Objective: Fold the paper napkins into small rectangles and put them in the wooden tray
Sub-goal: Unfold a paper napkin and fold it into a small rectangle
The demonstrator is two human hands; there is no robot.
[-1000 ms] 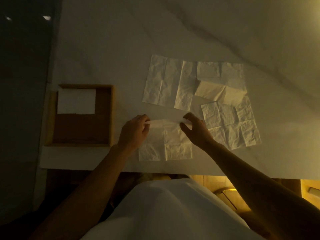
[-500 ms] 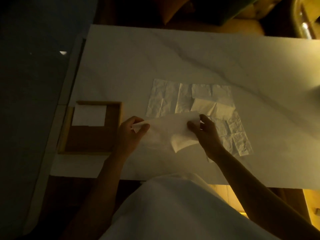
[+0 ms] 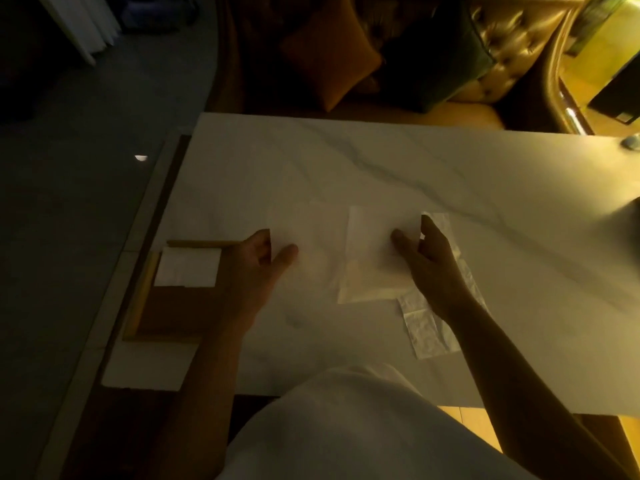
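I hold a white paper napkin [image 3: 332,244] up above the table, stretched between both hands. My left hand [image 3: 259,261] pinches its left edge and my right hand [image 3: 426,258] pinches its right edge. The sheet is blurred and hangs in front of the loose napkins lying on the table. One crumpled unfolded napkin [image 3: 426,327] shows under my right forearm. The wooden tray [image 3: 143,296] sits at the table's left edge, partly behind my left wrist. A folded white napkin [image 3: 187,266] lies in its far corner.
The white marble table [image 3: 415,174] stretches far and right. A sofa with an orange cushion [image 3: 329,64] stands beyond the far edge. A small object [image 3: 630,142] sits at the far right. Dark floor lies to the left.
I have lifted the napkin off the table and spread it wider between my hands. The camera has tilted up, so the sofa beyond the table now shows.
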